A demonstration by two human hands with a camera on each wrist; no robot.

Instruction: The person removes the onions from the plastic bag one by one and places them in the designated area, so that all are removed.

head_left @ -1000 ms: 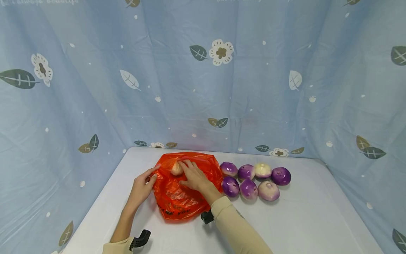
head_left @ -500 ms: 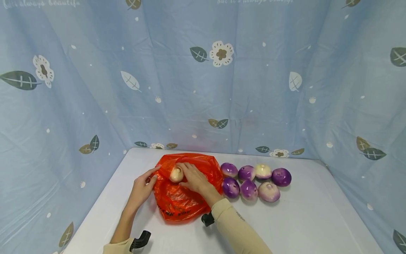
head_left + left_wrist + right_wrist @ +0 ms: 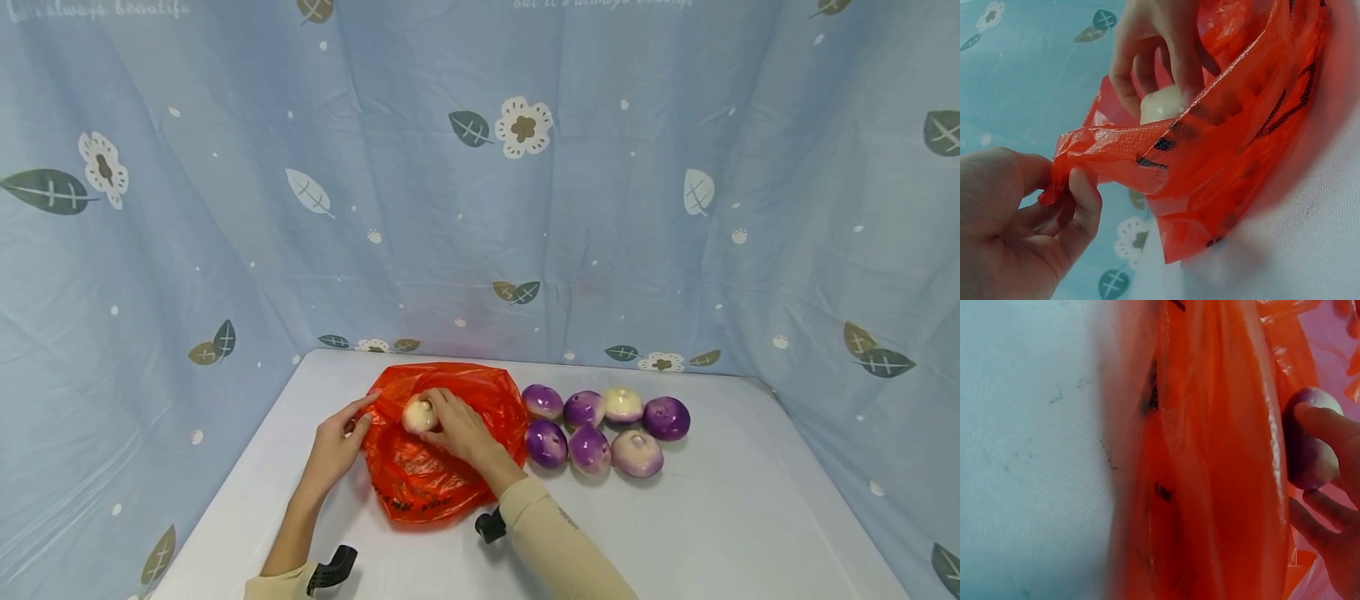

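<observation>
A pale onion [image 3: 418,416] with a purple side, glossy like a model, sits in the fingers and thumb of my right hand [image 3: 461,429] at the mouth of a red plastic bag [image 3: 427,471]. In the right wrist view the thumb lies across the onion [image 3: 1316,453], its purple half toward the bag's rim. My left hand [image 3: 336,446] pinches the left edge of the bag between thumb and fingers, as the left wrist view shows at the bag's corner [image 3: 1063,165]. Whatever else lies within the bag is hidden.
Several purple and white onions [image 3: 588,450] stand in two rows right of the bag on the white table [image 3: 720,517]. A blue patterned curtain [image 3: 637,250] hangs behind and along both sides.
The right hand's grip has shifted round the onion, which has turned and come out from behind the red film into plain sight. The left hand keeps its place on the bag.
</observation>
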